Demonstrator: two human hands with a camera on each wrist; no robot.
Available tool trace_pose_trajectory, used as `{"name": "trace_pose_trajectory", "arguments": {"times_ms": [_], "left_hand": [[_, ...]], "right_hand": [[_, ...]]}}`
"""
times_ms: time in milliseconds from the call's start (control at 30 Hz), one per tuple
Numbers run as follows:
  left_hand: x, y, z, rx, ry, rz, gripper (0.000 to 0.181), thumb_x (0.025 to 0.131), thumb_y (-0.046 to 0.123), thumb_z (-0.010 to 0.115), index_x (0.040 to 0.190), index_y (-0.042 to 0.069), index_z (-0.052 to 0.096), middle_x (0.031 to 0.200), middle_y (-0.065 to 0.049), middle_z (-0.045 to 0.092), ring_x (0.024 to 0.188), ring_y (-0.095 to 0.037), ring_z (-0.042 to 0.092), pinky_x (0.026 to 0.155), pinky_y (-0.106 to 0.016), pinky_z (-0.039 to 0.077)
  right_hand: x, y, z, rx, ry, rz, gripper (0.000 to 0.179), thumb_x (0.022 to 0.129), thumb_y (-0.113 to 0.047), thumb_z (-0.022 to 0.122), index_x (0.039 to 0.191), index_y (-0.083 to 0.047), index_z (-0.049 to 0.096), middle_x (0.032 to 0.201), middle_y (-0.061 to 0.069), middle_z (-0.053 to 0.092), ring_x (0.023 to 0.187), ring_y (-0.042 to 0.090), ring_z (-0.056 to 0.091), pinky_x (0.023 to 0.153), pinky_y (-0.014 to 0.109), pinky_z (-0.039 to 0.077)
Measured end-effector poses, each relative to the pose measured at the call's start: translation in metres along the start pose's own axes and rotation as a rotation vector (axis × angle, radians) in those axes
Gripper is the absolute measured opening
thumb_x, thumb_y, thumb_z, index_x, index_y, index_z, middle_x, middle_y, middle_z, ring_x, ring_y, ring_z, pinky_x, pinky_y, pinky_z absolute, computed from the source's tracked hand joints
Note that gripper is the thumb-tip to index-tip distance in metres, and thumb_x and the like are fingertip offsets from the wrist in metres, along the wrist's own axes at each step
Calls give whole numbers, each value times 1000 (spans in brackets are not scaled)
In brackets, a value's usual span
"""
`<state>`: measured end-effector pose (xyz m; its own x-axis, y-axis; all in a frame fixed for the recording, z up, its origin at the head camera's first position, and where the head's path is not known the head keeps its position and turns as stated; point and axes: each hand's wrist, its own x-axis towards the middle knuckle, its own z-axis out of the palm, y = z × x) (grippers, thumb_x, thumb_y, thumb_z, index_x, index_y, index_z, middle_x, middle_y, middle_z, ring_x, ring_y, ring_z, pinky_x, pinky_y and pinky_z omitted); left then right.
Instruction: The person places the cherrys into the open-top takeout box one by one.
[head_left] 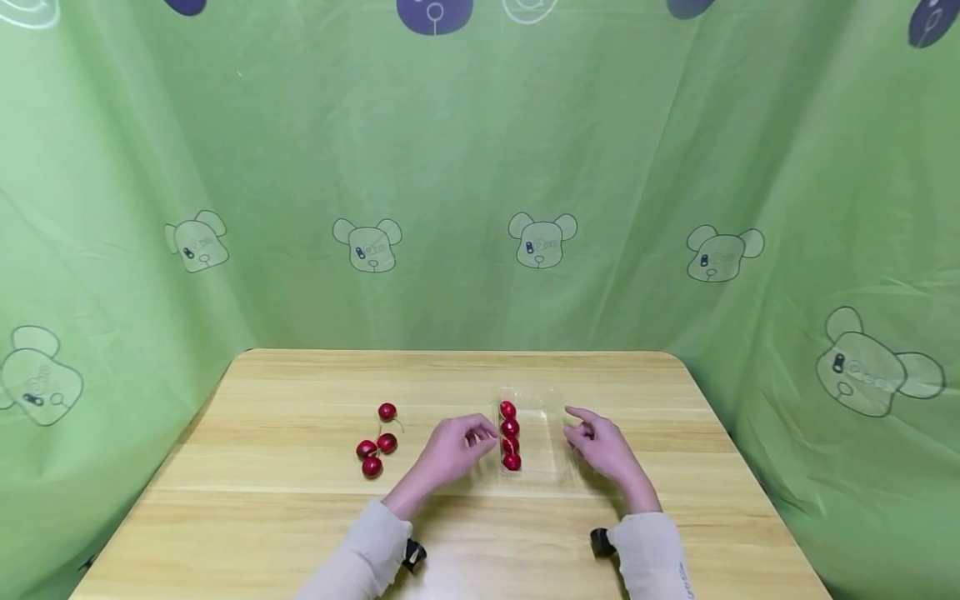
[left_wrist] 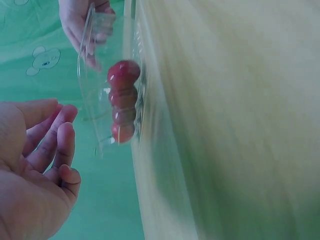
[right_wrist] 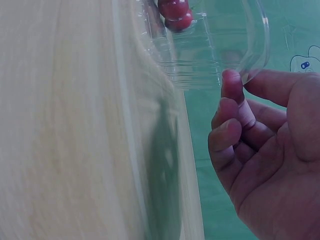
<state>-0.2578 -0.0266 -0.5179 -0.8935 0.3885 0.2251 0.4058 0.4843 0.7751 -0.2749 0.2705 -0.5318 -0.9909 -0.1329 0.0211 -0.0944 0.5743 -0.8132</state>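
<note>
A clear plastic box (head_left: 542, 442) stands on the table with several red cherries (head_left: 511, 427) in a row along its left side. My left hand (head_left: 459, 446) is at the box's left edge, its fingers loosely bent; the left wrist view shows no thing between thumb and fingertips. Off the box's right edge is my right hand (head_left: 602, 448), with fingers half bent. In the right wrist view its fingertips (right_wrist: 231, 82) overlap the box's rim, and whether they touch it I cannot tell. Several loose cherries (head_left: 372, 467), some with stems, lie left of the left hand.
The light wooden table (head_left: 300, 542) has rounded far corners. Green curtains (head_left: 450, 150) printed with bear heads hang behind it and on both sides. A black band (head_left: 602, 542) is on the right wrist, and another (head_left: 414, 556) on the left.
</note>
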Motion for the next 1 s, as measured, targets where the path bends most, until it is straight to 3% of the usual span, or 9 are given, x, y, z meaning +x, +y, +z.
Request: {"name": "trace_pose_trajectory", "arguments": {"times_ms": [167, 333, 467, 500, 733, 1000], "left_hand": [[0, -6, -15, 89, 23, -27, 13, 99, 20, 70, 109, 14, 74, 96, 5, 74, 74, -5, 60, 68, -22, 53], [1, -19, -33, 244, 59, -53, 10, 98, 22, 71, 107, 18, 75, 96, 6, 75, 65, -3, 55, 74, -35, 56], [1, -31, -49, 323, 89, -78, 7, 97, 21, 73, 104, 20, 75, 96, 6, 76, 63, -3, 55, 70, -31, 53], [0, -35, -53, 329, 95, -83, 7, 97, 21, 73, 103, 20, 75, 96, 6, 76, 62, -3, 54, 64, -28, 49], [-10, -57, -88, 335, 144, -113, 8, 96, 17, 72, 103, 17, 76, 93, 4, 75, 63, -6, 55, 66, -30, 47], [-27, -81, -124, 321, 131, -252, 11, 98, 20, 71, 105, 14, 76, 95, 1, 75, 70, -12, 59, 67, -33, 48]], "right_hand": [[-1, 0, 0, -1, -1, 6, 51, 105, -15, 60, 153, -1, 46, 89, 14, 72, 67, 23, 60, 47, 27, 44], [0, 0, 0, -1, 0, 7, 51, 105, -14, 60, 153, -1, 46, 88, 14, 71, 67, 22, 60, 48, 27, 45], [1, 1, 1, 1, 2, 6, 51, 105, -15, 60, 153, -1, 46, 88, 13, 71, 66, 21, 60, 47, 27, 45], [1, 1, 0, 2, 1, 5, 51, 105, -15, 60, 153, -1, 46, 88, 13, 71, 66, 21, 60, 47, 27, 45], [0, -3, 0, 14, -5, 10, 51, 105, -14, 60, 153, -1, 45, 89, 15, 71, 66, 20, 59, 48, 26, 44], [-1, -2, 0, 14, -3, 22, 52, 105, -14, 60, 153, -1, 45, 90, 16, 72, 65, 19, 58, 48, 25, 43]]}}
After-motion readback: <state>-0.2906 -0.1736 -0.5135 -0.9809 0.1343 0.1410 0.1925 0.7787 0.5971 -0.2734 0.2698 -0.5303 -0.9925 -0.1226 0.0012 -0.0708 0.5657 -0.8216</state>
